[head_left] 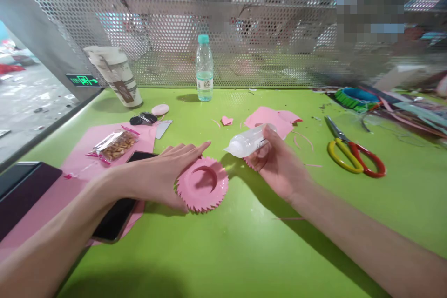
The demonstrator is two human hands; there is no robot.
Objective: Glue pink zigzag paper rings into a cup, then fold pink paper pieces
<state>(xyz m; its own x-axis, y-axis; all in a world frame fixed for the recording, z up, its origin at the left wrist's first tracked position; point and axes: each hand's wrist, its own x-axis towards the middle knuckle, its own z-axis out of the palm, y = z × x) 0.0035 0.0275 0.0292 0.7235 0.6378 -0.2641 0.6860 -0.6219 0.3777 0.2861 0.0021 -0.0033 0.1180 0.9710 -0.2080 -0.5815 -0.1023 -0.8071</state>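
Right fingers (270,134) round squeeze bottle (244,143), pink ring (202,197)

The left forearm (70,235) is showing bare, its smooth outline tapering toward a slim wrist (117,179). The left hand (153,181) is looking bare too, its fingers appearing long and slender. The right forearm (356,233) is matching it, bare and smooth, broadening away from the wrist. The right hand (281,170) is likewise appearing bare, its thumb (273,137) showing a rounded tip.

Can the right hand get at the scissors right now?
Probably, once emptied: the right hand holds a squeeze bottle, but only thin pink scraps appear between hand and scissors.
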